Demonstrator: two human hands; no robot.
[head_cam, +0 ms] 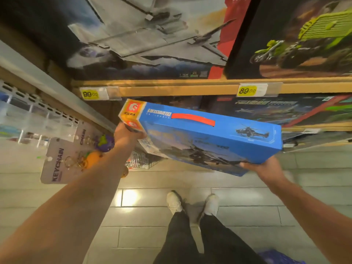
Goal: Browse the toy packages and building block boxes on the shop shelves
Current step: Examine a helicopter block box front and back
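With the left hand (126, 133) gripping one end of the blue box (209, 138) and the right hand (263, 165) gripping the other, clear of the shelf (171, 88) above, keep both grips firm and tilt it level to read.

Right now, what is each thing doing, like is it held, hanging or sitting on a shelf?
Blue helicopter box: off the shelf, tilted, held at both ends.
Left hand: grips the box's orange-corner end.
Right hand: holds the other end from below.
Jet box: standing on the upper shelf.
Green truck box: standing beside it.
Keychain cards: hanging at the left.
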